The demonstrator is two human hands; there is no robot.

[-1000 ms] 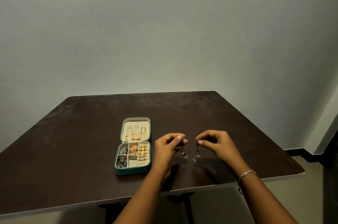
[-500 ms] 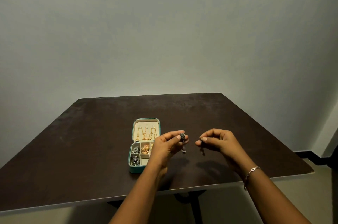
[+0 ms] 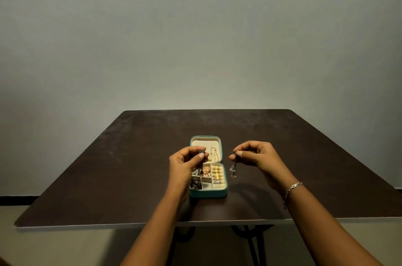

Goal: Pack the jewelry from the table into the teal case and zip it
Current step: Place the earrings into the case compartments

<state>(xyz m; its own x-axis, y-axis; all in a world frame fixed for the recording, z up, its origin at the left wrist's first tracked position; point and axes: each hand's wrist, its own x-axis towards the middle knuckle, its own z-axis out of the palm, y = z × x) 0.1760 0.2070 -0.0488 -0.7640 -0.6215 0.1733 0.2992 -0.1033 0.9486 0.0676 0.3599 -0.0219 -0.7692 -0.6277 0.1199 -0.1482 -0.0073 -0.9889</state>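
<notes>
The teal case (image 3: 208, 194) lies open on the dark table (image 3: 130, 168), its cream lid flat behind the tray. Gold rings, gold pieces and dark silver pieces fill its compartments; gold chains hang in the lid. My left hand (image 3: 185, 165) hovers over the case's left side, pinching a dark silver earring (image 3: 202, 152) between thumb and fingers. My right hand (image 3: 257, 156) is just right of the case, pinching a matching earring (image 3: 233, 168) whose beaded drop dangles beside the tray's right edge. A thin bracelet (image 3: 292, 189) sits on my right wrist.
The table's front edge (image 3: 152, 224) runs close below the case, with dark metal legs (image 3: 250, 241) under it. A plain grey wall stands behind the table. The left and right parts of the tabletop are bare wood.
Both hands have shifted left relative to the case: the left one now sits over the case and the right one beside it. The view has swung so the case is centred.
</notes>
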